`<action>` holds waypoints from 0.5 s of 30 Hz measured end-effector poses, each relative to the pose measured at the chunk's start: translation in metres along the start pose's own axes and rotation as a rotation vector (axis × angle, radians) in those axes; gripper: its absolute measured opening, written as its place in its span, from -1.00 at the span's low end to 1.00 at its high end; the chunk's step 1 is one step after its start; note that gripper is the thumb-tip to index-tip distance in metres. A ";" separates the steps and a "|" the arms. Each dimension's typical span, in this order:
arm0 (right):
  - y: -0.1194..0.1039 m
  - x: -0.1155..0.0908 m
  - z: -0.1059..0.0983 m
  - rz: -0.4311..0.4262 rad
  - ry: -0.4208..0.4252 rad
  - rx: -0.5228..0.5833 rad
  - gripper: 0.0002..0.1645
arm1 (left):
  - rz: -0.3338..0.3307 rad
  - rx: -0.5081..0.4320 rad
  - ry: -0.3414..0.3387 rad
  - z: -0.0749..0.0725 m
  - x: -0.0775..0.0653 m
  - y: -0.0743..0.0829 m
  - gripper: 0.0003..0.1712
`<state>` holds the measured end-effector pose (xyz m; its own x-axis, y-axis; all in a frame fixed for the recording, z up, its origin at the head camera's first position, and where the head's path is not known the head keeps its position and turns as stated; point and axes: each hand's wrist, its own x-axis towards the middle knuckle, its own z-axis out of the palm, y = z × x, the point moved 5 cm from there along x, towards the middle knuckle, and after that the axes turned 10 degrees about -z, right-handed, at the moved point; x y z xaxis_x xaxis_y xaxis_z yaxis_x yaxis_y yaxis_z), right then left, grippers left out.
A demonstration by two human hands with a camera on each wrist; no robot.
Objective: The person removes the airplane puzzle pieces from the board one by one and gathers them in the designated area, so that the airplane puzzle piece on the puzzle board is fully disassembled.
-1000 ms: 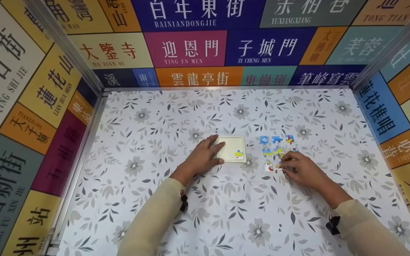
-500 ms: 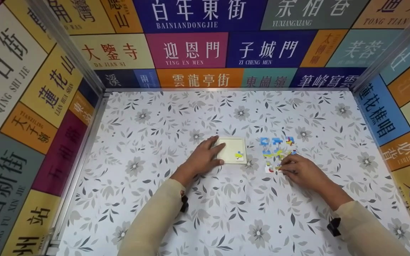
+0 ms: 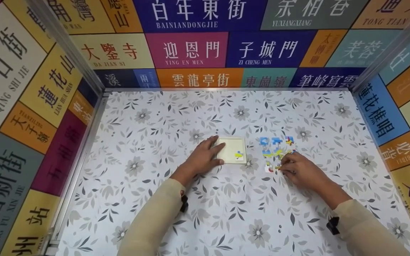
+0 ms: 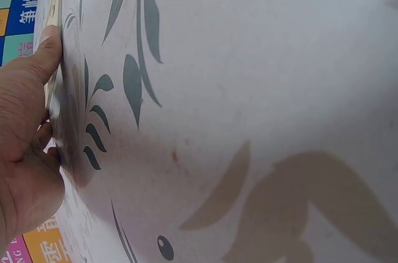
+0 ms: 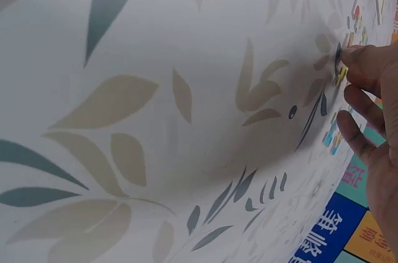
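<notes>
My left hand (image 3: pixel 203 154) rests at the left side of a shallow cream puzzle tray (image 3: pixel 229 148). Its index finger lies over the tray and the thumb touches the near left corner. One white, yellow and blue jigsaw piece (image 3: pixel 239 155) lies in the tray's near right corner. To the right, my right hand (image 3: pixel 299 169) pinches a small jigsaw piece (image 3: pixel 279 168) between thumb and index finger, down at the table. A yellow part of it (image 5: pixel 341 76) shows by the fingertips in the right wrist view; the rest is hidden by the fingers.
Several loose jigsaw pieces (image 3: pixel 276 141) lie in rough rows right of the tray, some partly behind the right hand. A white and red piece (image 3: pixel 268 168) lies beside the fingertips. The flower-patterned table (image 3: pixel 190 220) is bordered by lettered panels (image 3: pixel 198 49).
My right hand's fingers have shifted slightly at the near row of pieces and pinch one there. The left hand and the tray stay in place.
</notes>
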<state>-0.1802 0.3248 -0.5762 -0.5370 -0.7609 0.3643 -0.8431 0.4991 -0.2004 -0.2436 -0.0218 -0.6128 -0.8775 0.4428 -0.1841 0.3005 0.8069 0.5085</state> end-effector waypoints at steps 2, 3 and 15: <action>0.000 0.003 -0.001 0.001 -0.010 -0.007 -0.85 | 0.000 0.008 0.002 0.000 0.000 0.000 -0.17; 0.000 0.005 -0.001 -0.002 -0.015 -0.012 -0.87 | -0.001 0.010 0.001 0.000 0.000 0.000 -0.17; -0.006 0.043 0.014 0.032 -0.061 -0.015 -0.88 | -0.004 0.022 -0.014 0.001 0.001 -0.001 -0.16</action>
<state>-0.1984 0.2833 -0.5722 -0.5647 -0.7681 0.3021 -0.8253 0.5292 -0.1970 -0.2441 -0.0217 -0.6140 -0.8734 0.4448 -0.1983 0.3050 0.8171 0.4892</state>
